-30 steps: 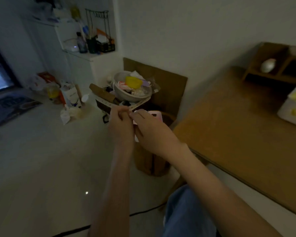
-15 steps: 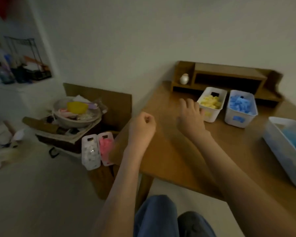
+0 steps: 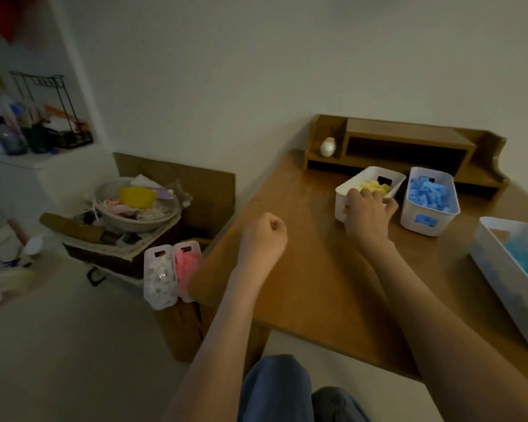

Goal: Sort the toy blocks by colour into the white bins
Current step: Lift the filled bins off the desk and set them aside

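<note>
While the left hand [image 3: 262, 236] hangs over the table [image 3: 302, 284] near its 9 o'clock edge, fingers curled tight into a fist, we cannot tell whether it holds anything. We log the right hand [image 3: 368, 214] at 1 o'clock on the yellow-block bin [image 3: 375, 173]: fingers hooked over the near rim, thumb on the outer side wall, gripping it. Yellow blocks [image 3: 374, 186] lie inside, just past the fingertips. The blue-block bin [image 3: 424, 220] stands just beside it at its 3 o'clock, full of blue blocks [image 3: 429, 193]. A larger white bin [image 3: 497, 269] sits at the table's 4 o'clock edge, its bluish contents blurred. Off the table at 8 o'clock, the white-block bin [image 3: 159, 278] and pink-block bin [image 3: 188, 263] touch side by side.
</note>
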A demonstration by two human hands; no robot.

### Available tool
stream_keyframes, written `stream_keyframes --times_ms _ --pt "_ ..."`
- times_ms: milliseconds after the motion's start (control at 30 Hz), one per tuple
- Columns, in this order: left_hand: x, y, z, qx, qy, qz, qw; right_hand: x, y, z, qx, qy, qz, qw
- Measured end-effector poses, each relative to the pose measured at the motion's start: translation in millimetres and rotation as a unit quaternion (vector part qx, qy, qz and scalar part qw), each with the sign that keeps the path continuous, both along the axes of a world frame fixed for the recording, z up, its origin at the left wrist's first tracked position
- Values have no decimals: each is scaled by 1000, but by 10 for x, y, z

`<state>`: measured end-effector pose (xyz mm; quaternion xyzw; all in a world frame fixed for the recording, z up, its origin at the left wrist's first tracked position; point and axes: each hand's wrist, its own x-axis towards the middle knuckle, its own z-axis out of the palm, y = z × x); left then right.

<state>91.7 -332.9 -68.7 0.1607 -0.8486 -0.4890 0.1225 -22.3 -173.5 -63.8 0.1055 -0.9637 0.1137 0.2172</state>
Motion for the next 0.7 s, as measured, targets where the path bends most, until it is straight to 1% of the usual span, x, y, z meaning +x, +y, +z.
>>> stream_keyframes --times_ms 67,167,233,333,400,467,533,600,700 --pt "24 -39 -3 38 10 16 999 68 -125 33 -29 25 30 999" --pt "101 -170 18 89 15 50 995 163 -356 105 -92 67 49 992" --pt "166 -272 50 156 9 65 986 225 -485 139 -109 83 71 988" --pt "268 -420 140 310 7 53 949 368 -687 181 -112 86 107 984" --pt "330 -498 167 373 16 39 927 480 -815 180 -105 89 134 981" --pt "387 -561 178 410 24 35 911 595 -935 171 -94 98 164 977" --pt "457 -634 187 427 32 46 903 715 -1080 166 -84 103 194 972" --pt "518 -707 187 416 40 88 904 824 -1251 167 -78 106 220 967" --pt "576 -891 134 423 59 149 892 987 -1542 180 -92 116 263 953"
